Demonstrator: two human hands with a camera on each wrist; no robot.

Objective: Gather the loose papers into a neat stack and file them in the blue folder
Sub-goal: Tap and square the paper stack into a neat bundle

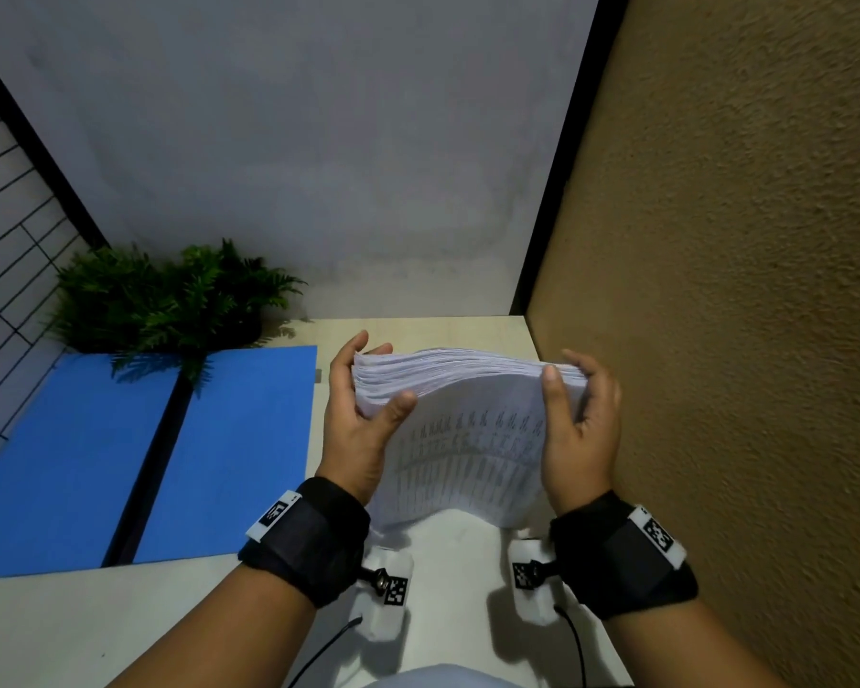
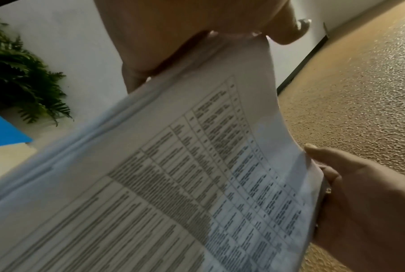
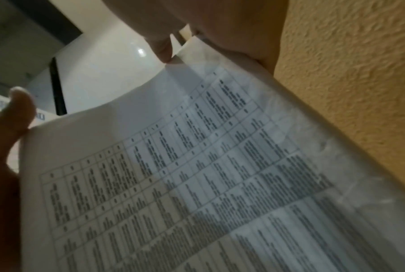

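A thick stack of printed papers (image 1: 467,439) stands on edge over the cream table, its front sheet covered in table text and bowed toward me. My left hand (image 1: 363,414) grips the stack's left side, thumb on the front and fingers behind. My right hand (image 1: 574,419) grips the right side the same way. Both wrist views are filled by the printed front sheet (image 2: 185,184) (image 3: 197,184), each showing the opposite hand at its edge. The blue folder (image 1: 135,459) lies open and flat on the table to the left of the stack, a dark spine down its middle.
A green fern plant (image 1: 170,300) sits at the back left, its fronds overhanging the folder's far edge. A textured tan wall (image 1: 716,290) runs close along the right side of the table (image 1: 120,628). A grey wall stands behind.
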